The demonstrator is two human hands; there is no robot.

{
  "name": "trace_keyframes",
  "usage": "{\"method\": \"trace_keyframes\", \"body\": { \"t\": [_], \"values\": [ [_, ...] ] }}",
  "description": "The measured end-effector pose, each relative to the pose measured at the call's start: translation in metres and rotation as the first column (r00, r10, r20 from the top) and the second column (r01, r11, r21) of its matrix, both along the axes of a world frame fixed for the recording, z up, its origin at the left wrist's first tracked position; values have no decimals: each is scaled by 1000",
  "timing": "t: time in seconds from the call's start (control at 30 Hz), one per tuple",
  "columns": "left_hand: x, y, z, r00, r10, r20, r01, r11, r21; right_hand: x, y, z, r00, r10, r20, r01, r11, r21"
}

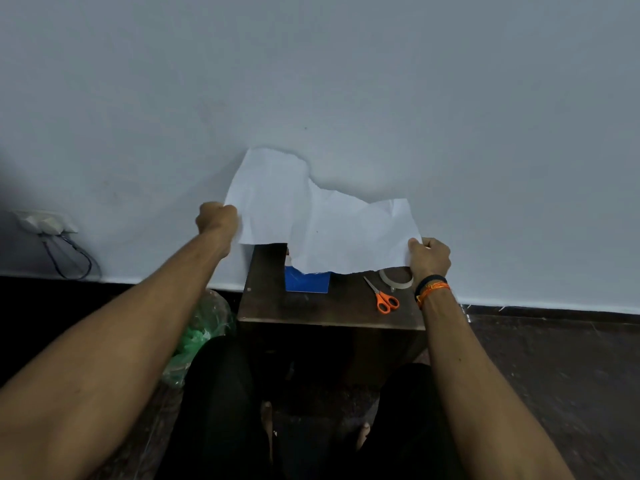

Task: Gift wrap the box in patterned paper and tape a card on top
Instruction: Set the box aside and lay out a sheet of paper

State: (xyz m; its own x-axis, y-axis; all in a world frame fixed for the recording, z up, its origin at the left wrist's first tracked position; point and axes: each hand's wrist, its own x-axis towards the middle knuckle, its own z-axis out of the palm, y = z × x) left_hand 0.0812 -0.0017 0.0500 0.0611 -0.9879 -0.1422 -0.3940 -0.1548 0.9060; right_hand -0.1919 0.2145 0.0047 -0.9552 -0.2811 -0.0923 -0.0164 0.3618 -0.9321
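Hands are lifting a creased white paper sheet (311,216) above the worktop (311,306): left hand (217,218) and right hand (429,256) fingers are gripping its edges over the blue box (307,282).

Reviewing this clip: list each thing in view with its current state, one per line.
Paper: crumpled, held up above the table by both hands.
Left hand: grips the paper's left edge.
Right hand: grips the paper's right corner.
Box: on the table, unwrapped, partly hidden by paper.
Scissors: closed, lying flat.
Tape: lying flat, untouched.
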Motion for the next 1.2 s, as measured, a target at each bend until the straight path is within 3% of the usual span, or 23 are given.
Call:
{"method": "trace_keyframes", "body": {
  "t": [0.23, 0.53, 0.73, 0.83, 0.9, 0.97, 1.1, 1.2],
  "values": [
    [32, 2, -46, 987, 102, 125, -114, 989, 95, -11, 13, 1, 996, -82, -41, 85, 994, 65],
    [29, 11, -64, 968, 32, 249, -72, 986, 153, -17, 21, 0, 992, -122, -33, 125, 987, 99],
    [18, 16, -60, 877, -118, 466, 62, 989, 134, -17, 21, 0, 992, -117, -42, 120, 989, 86],
    [1, 20, -51, 837, -151, 526, 197, 980, -33, -15, 23, 2, 993, -112, -27, 113, 992, 60],
    [-16, 29, -43, 839, -271, 472, 367, 922, -122, -12, 23, 5, 993, -112, -23, 113, 993, 25],
    [-34, 44, -33, 777, -470, 419, 576, 800, -170, -8, 20, 9, 994, -111, -22, 110, 994, -16],
    [-78, 86, -15, 452, -757, 472, 881, 461, -104, 2, 14, 22, 994, -109, 8, 109, 988, -112],
    [-110, 112, -15, 303, -758, 577, 937, 347, -35, 12, 8, 31, 994, -92, 52, 100, 977, -190]
  ]
}}
